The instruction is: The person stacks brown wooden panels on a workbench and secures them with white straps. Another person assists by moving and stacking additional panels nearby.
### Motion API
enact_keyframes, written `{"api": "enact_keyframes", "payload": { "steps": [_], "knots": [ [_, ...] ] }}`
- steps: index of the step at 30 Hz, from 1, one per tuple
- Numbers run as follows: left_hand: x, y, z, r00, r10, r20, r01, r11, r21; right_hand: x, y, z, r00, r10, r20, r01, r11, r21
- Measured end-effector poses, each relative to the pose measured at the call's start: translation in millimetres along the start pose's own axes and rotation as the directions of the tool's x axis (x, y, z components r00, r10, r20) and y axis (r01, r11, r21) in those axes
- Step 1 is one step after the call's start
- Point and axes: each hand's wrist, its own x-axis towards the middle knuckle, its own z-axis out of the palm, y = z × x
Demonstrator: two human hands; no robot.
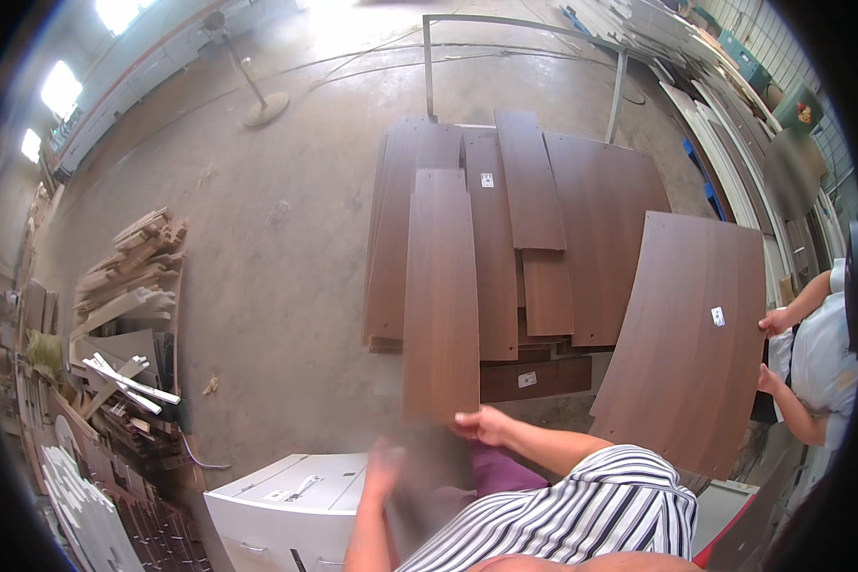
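Pinching the near right corner of a long brown panel (pixel 441 296), the right hand (pixel 484 425) shows low in the middle of the head view. That panel overlaps the left part of the stacked brown boards (pixel 601 238). The left hand (pixel 381 467) blurs near a white cabinet (pixel 305 520); its grip I cannot tell. Rightward, a co-worker (pixel 815 353) holds a wide panel (pixel 682 353).

Bright windows (pixel 61 90) at upper left glare above a grey-brown floor (pixel 286 305), a pale gridded wall (pixel 748 33) at upper right.
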Motion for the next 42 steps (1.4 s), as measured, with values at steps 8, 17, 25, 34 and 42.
{"api": "enact_keyframes", "payload": {
  "steps": [8,17,25,34,42],
  "knots": [
    [1.4,106.4,-11.0,0.859,-0.215,0.465,0.397,0.853,-0.338,-77.2,-1.9,43.2,0.99,-0.045,0.136,0.058,0.994,-0.094],
    [-138.2,81.2,-37.3,0.963,-0.223,0.149,0.267,0.846,-0.461,-56.5,2.6,112.1,0.952,-0.254,-0.172,0.178,0.914,-0.364],
    [-281.8,2.3,-29.8,0.833,-0.45,-0.321,0.086,0.68,-0.728,-35.7,106.4,235.9,0.961,-0.004,0.278,0.217,0.633,-0.743],
    [-426.6,-60.5,12.6,0.444,-0.749,-0.492,-0.067,0.519,-0.852,-87.3,301.8,346.4,0.859,0.455,0.234,0.218,0.088,-0.972],
    [-464.9,-135.6,-15.1,0.433,-0.829,-0.355,0.46,0.542,-0.703,-15.9,360.7,261.1,0.678,0.681,0.278,0.69,-0.46,-0.558]
  ]
}}
